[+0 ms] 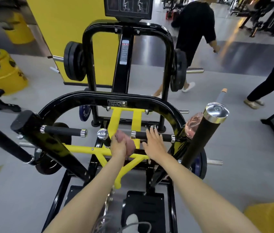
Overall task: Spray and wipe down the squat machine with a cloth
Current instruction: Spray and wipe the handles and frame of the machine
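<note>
**Desk:** What's on your feed?

**Operator:** I've got the squat machine [99, 100] dead centre, right below me. Glossy black tube frame curving round in a hoop, bright yellow inner frame [116, 118] behind it, chrome-capped black grips pointing inward.

**Desk:** Hands?

**Operator:** Apart. My left hand [117, 147] is curled tight round a bunched pinkish cloth [130, 145], just beside the chrome-capped post [102, 133] in the middle. My right hand [154, 143] is flat with the fingers spread, laid over the short right grip [151, 136]. Whether it's pressing down, I can't tell.

**Desk:** And the room?

**Operator:** Grey gym floor [23, 190], a yellow pillar [69, 22] behind the machine, black weight plates [73, 61] loaded on both sides. A person in black [195, 31] is mid-stride on the far side, and another person's legs [267, 84] show at the right edge.

**Desk:** Anything readable?

**Operator:** "HAMMER STRENGTH" on a badge [117, 103] on the hoop. Up top there's a placard [127, 6] with exercise figures, and a white sticker [124, 52] runs down the upright, print too small to read. There's also something pink and glossy [193, 126] by the right post, too blurred to name.
</note>
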`<state>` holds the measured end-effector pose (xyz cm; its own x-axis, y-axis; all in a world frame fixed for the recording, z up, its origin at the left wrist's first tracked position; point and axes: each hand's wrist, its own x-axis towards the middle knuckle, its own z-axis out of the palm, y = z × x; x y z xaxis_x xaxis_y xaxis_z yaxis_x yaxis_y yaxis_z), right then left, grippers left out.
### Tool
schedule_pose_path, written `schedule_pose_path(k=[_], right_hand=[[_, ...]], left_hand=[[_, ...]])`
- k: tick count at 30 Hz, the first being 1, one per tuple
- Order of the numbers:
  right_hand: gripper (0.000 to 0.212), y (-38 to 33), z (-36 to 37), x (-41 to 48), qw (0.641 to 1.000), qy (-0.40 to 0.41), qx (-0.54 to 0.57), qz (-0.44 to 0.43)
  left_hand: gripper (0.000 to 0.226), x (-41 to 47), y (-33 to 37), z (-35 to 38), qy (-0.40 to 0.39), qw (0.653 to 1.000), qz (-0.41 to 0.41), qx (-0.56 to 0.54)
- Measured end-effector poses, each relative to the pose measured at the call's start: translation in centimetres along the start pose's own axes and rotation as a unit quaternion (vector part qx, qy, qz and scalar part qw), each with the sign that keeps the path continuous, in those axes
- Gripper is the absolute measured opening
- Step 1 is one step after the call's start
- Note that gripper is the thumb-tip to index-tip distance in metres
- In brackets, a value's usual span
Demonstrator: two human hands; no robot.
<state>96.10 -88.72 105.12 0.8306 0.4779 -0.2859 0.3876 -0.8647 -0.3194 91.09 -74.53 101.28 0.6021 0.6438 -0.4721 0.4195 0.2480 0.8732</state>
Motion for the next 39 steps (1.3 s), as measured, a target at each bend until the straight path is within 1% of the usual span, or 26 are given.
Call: schedule_pose_path(k=[1, 3, 5, 7, 8, 9, 10, 11, 12, 13, 15, 17, 18, 19, 20, 21, 22, 23, 24, 26, 28, 30, 32, 36, 39], right_hand=[[0.065, -0.2, -0.1, 0.2, 1.0, -0.015, -0.011, 0.004], [0.071, -0.6, -0.3, 0.7, 0.998, -0.035, -0.043, 0.008], [0.074, -0.8, -0.6, 1.0, 0.997, -0.034, -0.076, 0.007], [0.074, -0.8, -1.0, 1.1, 0.995, -0.036, -0.097, 0.005], [0.074, -0.7, -1.1, 1.1, 0.994, -0.036, -0.103, 0.003], [0.073, -0.6, -1.3, 1.0, 0.994, -0.033, -0.105, 0.001], [0.073, -0.5, -1.3, 1.0, 0.994, -0.029, -0.103, -0.002], [0.074, -0.5, -1.4, 1.0, 0.995, -0.028, -0.097, -0.005], [0.074, -0.4, -1.4, 0.9, 0.995, -0.027, -0.092, -0.006], [0.074, -0.5, -1.4, 0.9, 0.996, -0.027, -0.089, -0.01], [0.075, -0.3, -1.5, 0.9, 0.996, -0.032, -0.087, -0.016], [0.078, -0.2, -1.6, 1.0, 0.996, -0.043, -0.081, -0.019], [0.079, -0.1, -1.6, 1.0, 0.996, -0.049, -0.074, -0.018], [0.081, 0.0, -1.5, 1.0, 0.996, -0.057, -0.065, -0.017], [0.082, 0.0, -1.4, 1.0, 0.997, -0.061, -0.054, -0.016], [0.083, 0.0, -1.4, 1.1, 0.997, -0.064, -0.043, -0.015], [0.083, 0.0, -1.3, 1.1, 0.997, -0.064, -0.036, -0.013], [0.083, 0.0, -1.3, 1.1, 0.997, -0.065, -0.032, -0.013], [0.082, 0.1, -1.3, 1.2, 0.997, -0.067, -0.031, -0.013], [0.082, 0.2, -1.3, 1.3, 0.997, -0.068, -0.026, -0.013], [0.083, 0.3, -1.0, 1.3, 0.998, -0.065, -0.023, -0.013], [0.083, 0.3, -1.0, 1.3, 0.998, -0.06, -0.023, -0.015], [0.083, 0.3, -0.9, 1.4, 0.998, -0.058, -0.023, -0.015], [0.085, 0.0, -0.8, 1.2, 0.998, -0.056, -0.027, -0.01], [0.084, 0.1, -0.9, 1.1, 0.998, -0.054, -0.02, -0.012]], left_hand=[[0.05, -0.5, 0.2, 0.1, -0.01, 0.996, 0.071, 0.059], [0.053, -1.3, 0.4, 0.5, -0.034, 0.967, 0.206, 0.146], [0.042, -1.2, 0.1, 1.4, -0.029, 0.917, 0.319, 0.239], [0.034, -1.1, -0.4, 2.5, -0.001, 0.858, 0.381, 0.345], [0.03, -1.1, -0.6, 3.1, 0.009, 0.852, 0.383, 0.356], [0.024, -1.3, -0.3, 3.6, 0.017, 0.871, 0.374, 0.318], [0.018, -1.5, 0.2, 4.1, 0.018, 0.9, 0.344, 0.268], [0.014, -1.2, 0.4, 4.6, 0.024, 0.907, 0.321, 0.272], [0.016, -0.7, 1.3, 4.9, 0.017, 0.898, 0.312, 0.309], [0.022, 0.4, 1.7, 5.1, -0.012, 0.888, 0.301, 0.348], [0.033, 2.1, 2.6, 5.4, -0.044, 0.872, 0.27, 0.407], [0.033, 2.9, 3.9, 5.7, -0.102, 0.894, 0.197, 0.388], [0.03, 3.2, 4.3, 5.5, -0.138, 0.913, 0.149, 0.354], [0.025, 3.6, 4.6, 5.4, -0.166, 0.939, 0.092, 0.286], [0.023, 3.6, 4.7, 5.1, -0.174, 0.961, 0.019, 0.216], [0.025, 3.6, 4.6, 4.8, -0.168, 0.972, -0.055, 0.153], [0.03, 4.0, 4.0, 4.5, -0.163, 0.976, -0.112, 0.093], [0.038, 4.2, 3.7, 4.2, -0.163, 0.975, -0.15, 0.033], [0.044, 4.2, 3.4, 4.2, -0.156, 0.973, -0.171, -0.019], [0.047, 4.1, 3.0, 4.4, -0.123, 0.969, -0.194, -0.086], [0.045, 3.1, 3.2, 4.6, -0.077, 0.968, -0.201, -0.129], [0.036, 1.7, 3.4, 4.6, -0.031, 0.975, -0.183, -0.118], [0.034, 0.4, 3.3, 4.5, 0.0, 0.986, -0.146, -0.084], [0.029, -0.1, 2.4, 3.6, 0.009, 0.999, -0.029, 0.022], [0.026, -0.5, 3.7, 2.7, 0.05, 0.993, 0.088, 0.06]])
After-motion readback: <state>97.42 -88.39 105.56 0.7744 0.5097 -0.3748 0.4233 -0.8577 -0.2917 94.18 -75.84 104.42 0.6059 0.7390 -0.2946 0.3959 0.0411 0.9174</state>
